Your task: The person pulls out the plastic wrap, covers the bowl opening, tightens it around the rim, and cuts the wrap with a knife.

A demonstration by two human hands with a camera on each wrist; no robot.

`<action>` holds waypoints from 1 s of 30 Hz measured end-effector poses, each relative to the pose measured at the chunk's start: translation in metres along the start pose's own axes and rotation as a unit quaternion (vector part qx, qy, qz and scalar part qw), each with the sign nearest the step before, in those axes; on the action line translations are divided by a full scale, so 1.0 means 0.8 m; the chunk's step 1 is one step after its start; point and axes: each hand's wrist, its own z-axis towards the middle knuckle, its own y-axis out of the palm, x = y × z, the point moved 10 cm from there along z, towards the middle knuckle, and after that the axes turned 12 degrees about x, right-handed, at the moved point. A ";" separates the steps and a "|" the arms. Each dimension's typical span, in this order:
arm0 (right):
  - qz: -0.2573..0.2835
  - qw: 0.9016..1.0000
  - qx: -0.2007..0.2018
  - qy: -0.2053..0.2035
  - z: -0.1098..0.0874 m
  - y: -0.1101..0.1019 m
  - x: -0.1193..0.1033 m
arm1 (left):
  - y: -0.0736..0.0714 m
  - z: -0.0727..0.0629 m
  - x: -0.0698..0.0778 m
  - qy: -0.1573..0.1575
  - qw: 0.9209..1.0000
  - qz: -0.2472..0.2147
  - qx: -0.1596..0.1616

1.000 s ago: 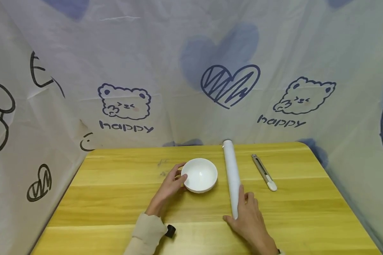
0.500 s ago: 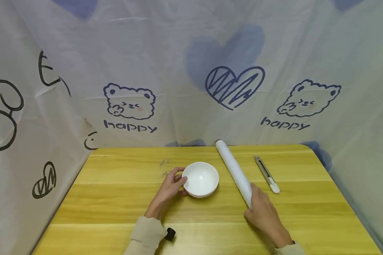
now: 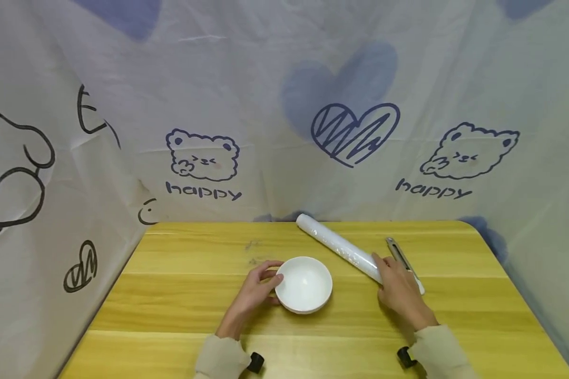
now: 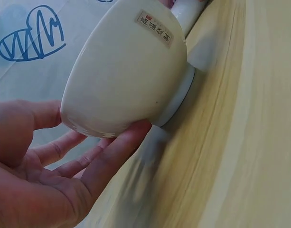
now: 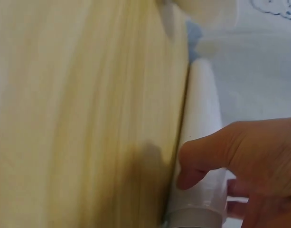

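A white bowl [image 3: 304, 287] is near the middle of the wooden table, its opening facing up. My left hand [image 3: 256, 287] holds its left side, thumb at the rim and fingers lower down. The left wrist view shows the bowl's outer wall [image 4: 121, 71] with a small printed label [image 4: 154, 29]. To the right, my right hand [image 3: 400, 287] grips the near end of a white roll of plastic wrap [image 3: 336, 245], which slants toward the back left. In the right wrist view my thumb lies across the roll [image 5: 200, 114]; some fingers are hidden behind it.
A utility knife [image 3: 398, 251] with a white end lies just beyond my right hand, partly covered by it. A patterned cloth [image 3: 275, 158] hangs along the back edge of the table [image 3: 185, 295] and at both sides.
My right hand has moved right and away from me, turning the roll from nearly straight to a slant, far end leftward. My left hand still holds the bowl; the head view has shifted slightly.
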 end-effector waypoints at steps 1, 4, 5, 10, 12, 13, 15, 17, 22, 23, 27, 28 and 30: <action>-0.001 1.000 -0.002 -0.005 0.005 0.002 0.003 | 0.000 -0.001 0.000 0.001 1.000 -0.001 0.001; 0.009 1.000 -0.005 -0.014 0.019 0.010 0.014 | 0.003 -0.002 0.000 0.009 1.000 0.003 0.001; 0.016 1.000 -0.003 -0.018 0.023 0.012 0.016 | 0.003 -0.003 0.000 0.009 1.000 0.003 0.001; 0.046 0.998 0.001 -0.036 0.044 0.023 0.024 | 0.006 -0.002 0.000 0.006 1.000 -0.003 0.006; 0.051 0.998 -0.001 -0.043 0.053 0.028 0.024 | 0.007 -0.001 0.000 0.004 1.000 -0.008 0.011; 0.054 0.998 -0.004 -0.043 0.057 0.030 0.025 | 0.007 0.000 0.000 0.001 1.000 -0.010 0.013; 0.057 0.997 -0.008 -0.045 0.064 0.034 0.025 | 0.009 0.001 0.001 0.005 1.000 -0.011 0.014; 0.060 0.997 -0.013 -0.045 0.071 0.038 0.027 | 0.012 0.004 0.002 0.007 1.000 -0.013 0.013; 0.064 0.997 -0.019 -0.050 0.087 0.045 0.032 | 0.019 0.014 0.006 0.024 1.000 -0.002 0.018; 0.064 0.996 -0.019 -0.055 0.089 0.047 0.032 | 0.020 0.015 0.008 0.029 0.999 0.003 0.020; 0.061 0.995 -0.027 -0.072 0.103 0.055 0.032 | 0.024 0.023 0.011 0.047 0.998 0.029 0.024; 0.063 0.995 -0.032 -0.074 0.107 0.058 0.033 | 0.025 0.025 0.011 0.050 0.998 0.034 0.023; 0.070 0.994 -0.043 -0.073 0.114 0.062 0.033 | 0.028 0.029 0.013 0.055 0.997 0.043 0.021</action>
